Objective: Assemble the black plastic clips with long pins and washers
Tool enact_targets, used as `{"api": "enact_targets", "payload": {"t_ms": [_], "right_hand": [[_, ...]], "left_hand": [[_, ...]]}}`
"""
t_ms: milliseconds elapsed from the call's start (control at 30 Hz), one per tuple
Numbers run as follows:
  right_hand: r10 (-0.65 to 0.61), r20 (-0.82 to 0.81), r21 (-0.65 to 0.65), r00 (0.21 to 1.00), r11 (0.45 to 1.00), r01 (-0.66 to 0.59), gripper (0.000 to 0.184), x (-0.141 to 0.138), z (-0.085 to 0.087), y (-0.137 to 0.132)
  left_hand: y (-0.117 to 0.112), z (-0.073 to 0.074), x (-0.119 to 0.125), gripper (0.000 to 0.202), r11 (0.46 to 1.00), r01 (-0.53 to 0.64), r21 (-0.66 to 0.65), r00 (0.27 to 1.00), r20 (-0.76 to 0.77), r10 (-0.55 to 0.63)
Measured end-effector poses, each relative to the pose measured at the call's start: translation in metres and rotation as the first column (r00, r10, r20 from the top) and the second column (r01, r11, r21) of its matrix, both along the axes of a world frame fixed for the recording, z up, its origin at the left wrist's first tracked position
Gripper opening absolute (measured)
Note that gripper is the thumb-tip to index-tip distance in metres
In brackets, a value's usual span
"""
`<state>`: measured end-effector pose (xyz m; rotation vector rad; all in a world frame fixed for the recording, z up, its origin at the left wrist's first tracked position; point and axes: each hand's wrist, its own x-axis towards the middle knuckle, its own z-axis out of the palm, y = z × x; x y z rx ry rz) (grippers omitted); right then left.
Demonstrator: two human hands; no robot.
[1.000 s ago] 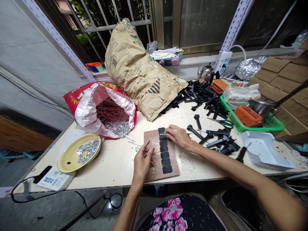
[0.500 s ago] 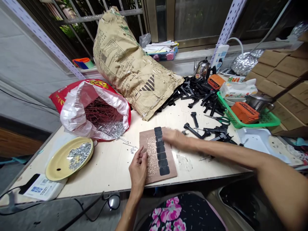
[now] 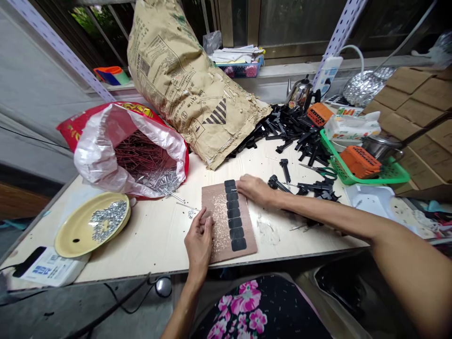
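Note:
A brown rectangular board [image 3: 249,235] lies near the table's front edge, strewn with small pale specks. Down its right half runs a column of several black rounded pads [image 3: 234,213]. My right hand [image 3: 254,189] is over the board's upper right edge, fingers pinched together beside the top pads. A tiny light sliver shows at those fingertips, too small to name. My left hand [image 3: 198,238] rests at the board's left edge, fingers loosely bent and apart, thumb over the board. A thin metal rod [image 3: 188,205] lies just beyond it.
At left, a yellow dish [image 3: 67,235] holds small silvery pieces, and a red-and-white sack [image 3: 93,155] of long screws or nails gapes open. A large paper sack [image 3: 197,89] leans behind. Black plastic parts [image 3: 282,129], scissors [image 3: 323,170] and a green basket [image 3: 356,176] stand to the right.
My right hand has moved up slightly along the black pads and is less blurred. The view has shifted a little; my left hand stays at the board's left edge.

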<state>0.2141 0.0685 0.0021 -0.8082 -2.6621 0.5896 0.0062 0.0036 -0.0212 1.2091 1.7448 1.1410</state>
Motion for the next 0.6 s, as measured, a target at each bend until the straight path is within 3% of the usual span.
{"api": "enact_targets", "payload": {"t_ms": [233, 600], "right_hand": [[-0.046, -0.016, 0.174, 0.999, 0.983, 0.048, 0.030, -0.005, -0.018, -0.020], [-0.199, 0.008, 0.215, 0.980, 0.957, 0.193, 0.025, -0.012, -0.024, -0.036]], "left_hand": [[0.000, -0.004, -0.003, 0.053, 1.000, 0.012, 0.012, 1.000, -0.008, -0.012], [-0.003, -0.005, -0.005, 0.055, 0.998, 0.015, 0.067, 0.999, -0.033, -0.013]]}}
